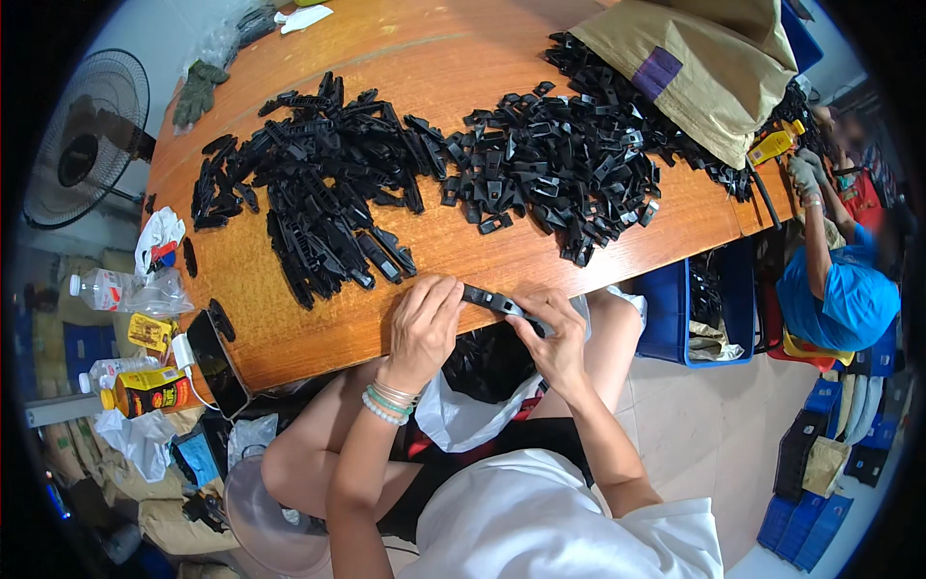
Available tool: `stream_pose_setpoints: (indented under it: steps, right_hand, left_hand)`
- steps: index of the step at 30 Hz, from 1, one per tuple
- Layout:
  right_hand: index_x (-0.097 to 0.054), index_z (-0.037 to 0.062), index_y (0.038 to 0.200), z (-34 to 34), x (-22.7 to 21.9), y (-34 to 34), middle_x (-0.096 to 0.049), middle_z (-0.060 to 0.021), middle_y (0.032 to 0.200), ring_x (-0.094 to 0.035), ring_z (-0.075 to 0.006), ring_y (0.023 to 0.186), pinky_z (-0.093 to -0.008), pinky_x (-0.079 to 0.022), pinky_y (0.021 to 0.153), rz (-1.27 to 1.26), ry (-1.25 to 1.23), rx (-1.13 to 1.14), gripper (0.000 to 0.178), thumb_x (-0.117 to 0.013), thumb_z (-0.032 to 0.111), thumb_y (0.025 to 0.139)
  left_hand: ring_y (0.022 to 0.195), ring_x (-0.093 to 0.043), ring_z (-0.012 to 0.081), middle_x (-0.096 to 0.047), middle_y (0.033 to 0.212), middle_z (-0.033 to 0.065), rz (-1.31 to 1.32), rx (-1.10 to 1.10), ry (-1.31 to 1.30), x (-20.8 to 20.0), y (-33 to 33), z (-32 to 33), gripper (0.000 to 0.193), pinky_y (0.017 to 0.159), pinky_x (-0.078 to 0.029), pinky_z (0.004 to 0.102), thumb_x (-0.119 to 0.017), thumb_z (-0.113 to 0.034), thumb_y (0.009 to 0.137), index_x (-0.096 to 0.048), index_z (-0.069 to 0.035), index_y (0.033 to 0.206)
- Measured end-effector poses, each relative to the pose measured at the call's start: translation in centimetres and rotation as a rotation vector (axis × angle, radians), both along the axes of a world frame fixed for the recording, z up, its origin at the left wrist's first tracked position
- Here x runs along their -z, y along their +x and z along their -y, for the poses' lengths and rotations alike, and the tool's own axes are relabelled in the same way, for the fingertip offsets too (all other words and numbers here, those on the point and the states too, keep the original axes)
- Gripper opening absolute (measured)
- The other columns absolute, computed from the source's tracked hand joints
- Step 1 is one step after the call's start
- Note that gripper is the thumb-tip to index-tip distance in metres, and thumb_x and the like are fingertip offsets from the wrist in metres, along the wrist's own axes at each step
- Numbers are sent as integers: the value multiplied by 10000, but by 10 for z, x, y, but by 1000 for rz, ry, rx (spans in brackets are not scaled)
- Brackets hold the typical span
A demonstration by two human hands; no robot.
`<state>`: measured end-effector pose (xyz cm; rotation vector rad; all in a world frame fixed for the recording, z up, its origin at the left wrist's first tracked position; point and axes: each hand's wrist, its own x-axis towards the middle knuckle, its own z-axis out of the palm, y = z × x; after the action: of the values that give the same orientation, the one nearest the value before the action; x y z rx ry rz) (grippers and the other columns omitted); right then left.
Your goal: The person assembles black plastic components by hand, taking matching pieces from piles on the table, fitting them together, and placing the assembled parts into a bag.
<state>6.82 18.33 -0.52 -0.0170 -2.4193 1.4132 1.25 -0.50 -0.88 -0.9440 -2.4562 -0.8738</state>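
Black plastic, a long narrow clip piece (pixel 494 303), is being pinched at the wooden worktop (pixel 289 328) edge: left hand (pixel 424 323) gripping one end, right hand (pixel 552 333) closing on the other, seemingly mid-assembly; pressing parts together likely follows. White bag (pixel 463 415) on the lap is holding more black pieces.

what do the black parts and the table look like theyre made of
Black parts: likely moulded plastic, matte with faint sheen, identical shapes. Table: wood or wood veneer, glossy orange-brown with visible grain. The piece between the left hand and right hand looks the same plastic.
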Motion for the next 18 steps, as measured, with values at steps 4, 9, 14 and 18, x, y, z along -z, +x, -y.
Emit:
stream_pose_setpoints:
  steps: [4, 9, 14, 18]
  right_hand:
    - [-724, 6, 955, 7, -2, -8, -604, -78, 853, -521, -245, 844, -348, -393, 761, -86, 173, -26, 278, -771, 50, 685]
    - [-719, 0, 965, 4, -5, -12, -617, -88, 925, -555, -255, 867, -354, -423, 778, 10, 121, -60, 258, -753, 38, 712]
    - [-693, -22, 1000, -17, -15, -10, -626, -131, 965, -631, -280, 871, -338, -497, 752, 84, 55, -252, 205, -677, -27, 796]
    - [-665, -4, 998, -9, -17, -58, -609, -120, 962, -598, -284, 866, -367, -476, 747, -173, 275, -85, 219, -655, -32, 781]
  left_hand:
    - [985, -587, 333, -624, 1030, 164, 25, 12, 57, 0, 3, -3, 281, 831, -499, 415, -662, -14, 794, -624, 80, 1055]
    - [936, -602, 325, -634, 1000, 152, 144, 59, 148, -10, 0, 0, 236, 813, -509, 399, -668, 40, 763, -657, 63, 998]
    - [1036, -566, 340, -615, 1019, 150, -69, -211, -90, -28, -22, 25, 286, 923, -456, 425, -600, 58, 761, -637, 46, 1045]
    - [1015, -554, 308, -604, 1005, 148, -194, -207, -292, -21, -36, 22, 261, 912, -454, 412, -590, 19, 750, -628, 54, 1005]
